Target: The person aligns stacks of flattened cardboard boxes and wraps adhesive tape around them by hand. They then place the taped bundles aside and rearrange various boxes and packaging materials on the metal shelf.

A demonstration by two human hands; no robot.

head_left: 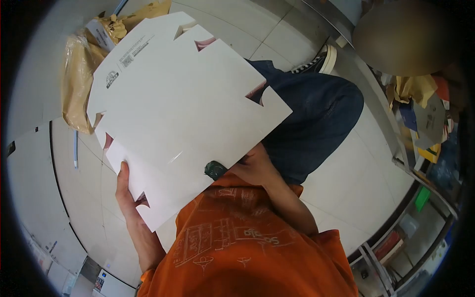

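A large white cardboard sheet (183, 99) with cut notches and small black print at its upper left lies across my lap, tilted. My left hand (125, 190) holds its lower left edge, thumb on the top face and the other fingers hidden beneath. At the lower right edge is my right hand (252, 166), its fingers partly under the sheet. A dark green object (215, 170), perhaps wrapped on my right thumb, rests on the sheet's face beside that hand. Pinkish surfaces show through several notches.
Brown paper in clear plastic (76, 94) stands at the upper left, near a blue stick (75, 148) on the tiled floor. A shoe (324, 60) is beyond my knee. Shelving (410, 173) with papers and a green item (422, 199) lines the right side.
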